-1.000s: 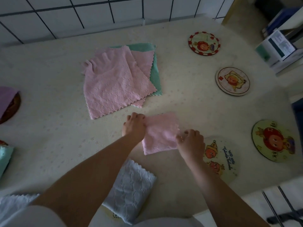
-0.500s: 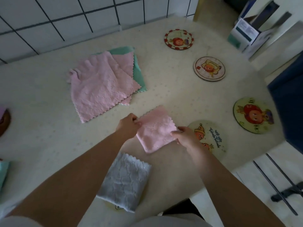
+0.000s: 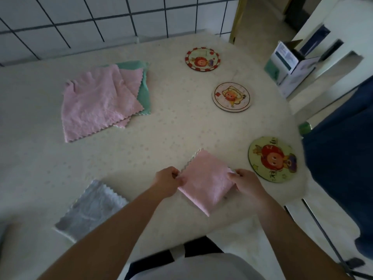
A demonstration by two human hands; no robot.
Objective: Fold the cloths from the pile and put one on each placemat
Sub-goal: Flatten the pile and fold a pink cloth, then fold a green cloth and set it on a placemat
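Nearest, a folded grey cloth (image 3: 90, 209) lay flat on the table (image 3: 181, 128), left of the person's arms. Just beyond it, the left hand (image 3: 168, 183) pinched the left corner of a folded pink cloth (image 3: 205, 183), and the right hand (image 3: 245, 183) gripped its right corner, both with curled fingers. This cloth rested near the table's front edge; whether a placemat lay under it could not be seen. To its right was a yellow-green round placemat (image 3: 272, 159). Farther away lay two more round placemats (image 3: 231, 97) (image 3: 202, 59), and on the left the pile of pink and green cloths (image 3: 105, 100).
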